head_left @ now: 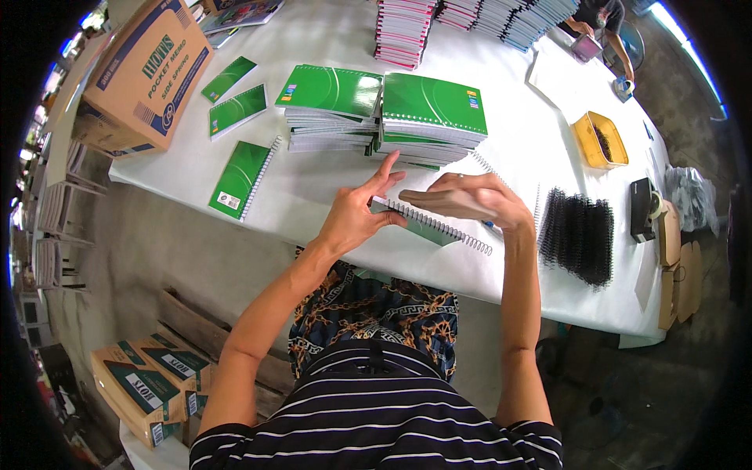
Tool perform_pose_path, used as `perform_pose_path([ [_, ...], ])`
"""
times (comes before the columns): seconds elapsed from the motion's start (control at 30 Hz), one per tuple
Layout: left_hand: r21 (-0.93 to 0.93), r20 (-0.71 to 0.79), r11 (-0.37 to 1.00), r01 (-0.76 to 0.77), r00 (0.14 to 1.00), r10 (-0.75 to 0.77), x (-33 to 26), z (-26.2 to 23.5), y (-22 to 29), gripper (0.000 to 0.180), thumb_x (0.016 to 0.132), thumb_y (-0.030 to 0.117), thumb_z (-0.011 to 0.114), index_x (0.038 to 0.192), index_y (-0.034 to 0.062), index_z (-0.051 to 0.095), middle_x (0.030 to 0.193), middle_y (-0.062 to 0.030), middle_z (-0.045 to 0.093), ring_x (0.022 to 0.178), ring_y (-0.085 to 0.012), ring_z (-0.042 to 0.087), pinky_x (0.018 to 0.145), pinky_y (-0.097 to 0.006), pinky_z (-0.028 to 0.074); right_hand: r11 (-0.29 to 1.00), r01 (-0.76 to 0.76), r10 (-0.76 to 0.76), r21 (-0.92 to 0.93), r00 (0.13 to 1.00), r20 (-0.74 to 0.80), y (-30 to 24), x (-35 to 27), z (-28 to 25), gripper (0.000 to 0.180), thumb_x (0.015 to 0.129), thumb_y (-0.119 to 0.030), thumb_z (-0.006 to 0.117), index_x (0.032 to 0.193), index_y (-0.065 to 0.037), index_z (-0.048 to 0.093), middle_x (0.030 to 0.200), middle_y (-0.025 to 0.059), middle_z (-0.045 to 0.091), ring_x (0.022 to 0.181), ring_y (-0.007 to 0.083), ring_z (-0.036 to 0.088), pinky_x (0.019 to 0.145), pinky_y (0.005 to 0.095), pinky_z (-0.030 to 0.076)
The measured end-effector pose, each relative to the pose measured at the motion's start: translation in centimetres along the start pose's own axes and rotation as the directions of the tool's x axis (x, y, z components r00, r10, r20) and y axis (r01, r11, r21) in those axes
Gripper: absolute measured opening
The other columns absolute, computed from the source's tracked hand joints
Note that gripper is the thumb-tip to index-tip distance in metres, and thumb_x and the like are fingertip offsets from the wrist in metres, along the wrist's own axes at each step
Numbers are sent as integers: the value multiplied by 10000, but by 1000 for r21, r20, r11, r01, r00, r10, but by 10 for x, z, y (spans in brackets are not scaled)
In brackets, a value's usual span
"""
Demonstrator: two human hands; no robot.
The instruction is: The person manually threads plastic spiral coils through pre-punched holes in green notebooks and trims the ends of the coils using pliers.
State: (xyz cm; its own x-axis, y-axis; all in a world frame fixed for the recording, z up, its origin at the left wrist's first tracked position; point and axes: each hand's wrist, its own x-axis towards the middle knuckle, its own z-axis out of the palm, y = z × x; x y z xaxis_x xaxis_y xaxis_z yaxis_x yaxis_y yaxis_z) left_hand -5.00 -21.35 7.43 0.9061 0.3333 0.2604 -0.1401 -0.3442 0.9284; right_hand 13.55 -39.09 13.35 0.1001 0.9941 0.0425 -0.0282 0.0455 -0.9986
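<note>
Near the table's front edge, a green-covered pocket notebook (427,227) is tilted up on its side, its spine facing upward. A wire coil (439,224) runs along the spine, and its free end sticks out past the notebook's right end. My left hand (359,210) pinches the notebook's left end between thumb and fingers, the index finger raised. Just above the coil is my right hand (479,197), fingers stretched out together toward the left and slightly blurred. Whether its fingers touch the coil is hard to make out. Part of the notebook is hidden beneath that hand.
Two stacks of green notebooks (435,102) stand beyond my hands. A coil-bound notebook (244,178) lies left, near a cardboard box (149,74). To the right are black coils (578,235), a yellow tray (600,141) and a tape dispenser (644,209). Another person (607,23) works at far right.
</note>
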Motion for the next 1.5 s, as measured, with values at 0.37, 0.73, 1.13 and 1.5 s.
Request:
perform_pose_path([
  [0.37,-54,146,996,72,987,-63,-6,-13,-9,874,776,116,808,1513,79,341,1380,-106,587,1161,-180,594,996,-347,467,892,-156,149,-423,988,-51,-25,1,6,581,895,-458,587,1179,41,677,1121,142,668,1029,268,603,930,381,444],
  [0.73,-333,331,938,95,943,22,-1,-19,-4,653,910,385,672,1419,18,492,1457,-127,508,1391,-235,417,1177,-382,260,97,-585,-349,-806,738,-578,-7,-85,-36,362,818,-239,760,1146,-99,699,1238,155,595,1229,315,511,1029,422,394],
  [1.13,-248,250,967,63,968,1,-15,-5,-11,560,973,365,594,1438,74,484,1496,-76,473,1409,-256,384,1168,-378,269,112,-632,-446,-767,657,-607,55,-107,34,427,946,-90,588,1368,-99,530,1180,201,531,1117,370,527,983,476,437],
  [1.5,121,9,992,-15,1000,14,-25,10,23,603,889,261,685,1440,138,473,1310,-81,626,1154,-332,616,908,-406,532,416,-228,-456,-880,785,-419,2,-40,147,415,812,-181,751,1195,-60,646,974,95,557,838,249,556,722,381,479],
])
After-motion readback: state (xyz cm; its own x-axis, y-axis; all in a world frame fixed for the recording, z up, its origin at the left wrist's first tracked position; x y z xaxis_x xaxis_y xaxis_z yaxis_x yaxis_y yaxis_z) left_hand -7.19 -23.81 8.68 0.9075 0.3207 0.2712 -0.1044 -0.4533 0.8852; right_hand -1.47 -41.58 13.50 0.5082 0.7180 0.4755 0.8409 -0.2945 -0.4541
